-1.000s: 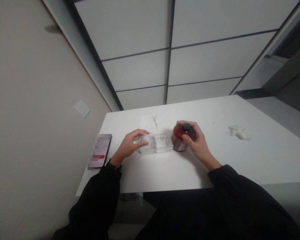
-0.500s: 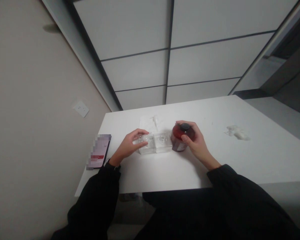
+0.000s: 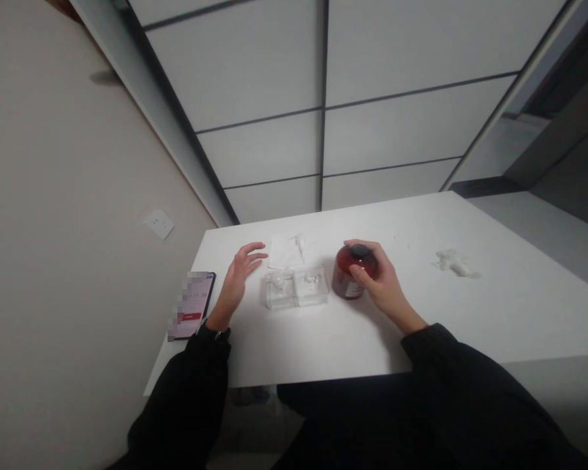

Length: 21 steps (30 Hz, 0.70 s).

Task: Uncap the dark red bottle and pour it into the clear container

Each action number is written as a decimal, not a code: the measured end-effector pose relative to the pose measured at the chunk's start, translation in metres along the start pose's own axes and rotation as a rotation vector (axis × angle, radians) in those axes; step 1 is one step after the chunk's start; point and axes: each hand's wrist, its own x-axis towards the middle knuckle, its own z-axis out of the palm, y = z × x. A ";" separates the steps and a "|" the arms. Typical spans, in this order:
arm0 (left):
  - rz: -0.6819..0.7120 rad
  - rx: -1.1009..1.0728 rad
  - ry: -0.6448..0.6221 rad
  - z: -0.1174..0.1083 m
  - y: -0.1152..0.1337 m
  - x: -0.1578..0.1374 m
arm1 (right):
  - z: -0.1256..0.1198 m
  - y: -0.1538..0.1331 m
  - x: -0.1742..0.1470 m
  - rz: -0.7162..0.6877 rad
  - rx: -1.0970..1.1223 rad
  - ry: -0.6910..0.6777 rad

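Observation:
My right hand is wrapped round a reddish-brown bottle with a black cap, which stands upright on the white table. Part of its pale label shows below my thumb. To the left of the bottle is a clear plastic box with two compartments, each with a clear rounded piece at its top. Left of that box, my left hand is held with its fingers apart and nothing in them.
Behind the box lies a white tissue with a small white object beside it. A crumpled wet-looking wipe is at the right. At the left edge is a phone, near a wall with a socket.
My left hand has let go of the left part of the clear box and moved left, its fingers spreading. My right hand stays on the bottle. The view has tilted slightly.

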 end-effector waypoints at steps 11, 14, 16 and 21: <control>-0.125 0.600 -0.441 0.053 0.040 0.144 | -0.018 0.010 0.007 -0.044 -0.053 0.095; -0.147 0.745 -0.517 0.075 0.036 0.163 | -0.019 0.009 0.007 -0.053 -0.056 0.102; -0.142 0.807 -0.523 0.083 0.034 0.166 | -0.020 0.009 0.007 -0.042 -0.040 0.090; -0.066 0.787 -0.400 0.071 0.052 0.158 | -0.020 0.009 0.007 -0.034 -0.021 0.086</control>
